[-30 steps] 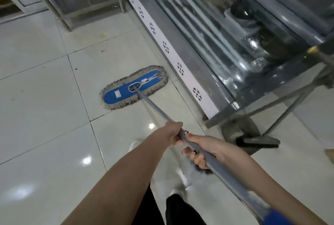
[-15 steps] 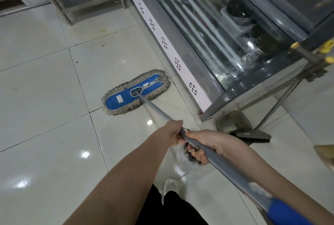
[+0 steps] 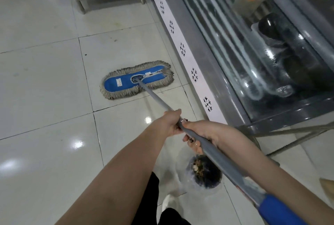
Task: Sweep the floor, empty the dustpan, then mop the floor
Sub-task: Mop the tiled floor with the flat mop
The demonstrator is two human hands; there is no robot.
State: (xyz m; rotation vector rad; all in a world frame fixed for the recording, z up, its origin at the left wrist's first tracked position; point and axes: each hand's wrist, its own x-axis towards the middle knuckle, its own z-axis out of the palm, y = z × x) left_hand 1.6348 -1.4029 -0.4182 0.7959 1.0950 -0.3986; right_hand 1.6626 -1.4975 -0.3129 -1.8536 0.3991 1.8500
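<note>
I see both hands still clamped round the mop handle, left hand ahead of right hand. The mop head lies flat on the floor at 11 o'clock, drawn nearer than before.

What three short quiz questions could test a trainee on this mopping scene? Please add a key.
1. True or false: both hands grip the mop handle.
2. The mop head lies: A) flat on the floor tiles, B) lifted in the air, C) inside the bin.
3. What stands on the floor under the handle, near the right hand?

Key: 1 true, the left hand too. 2 A. 3 a lined waste bin.
</note>
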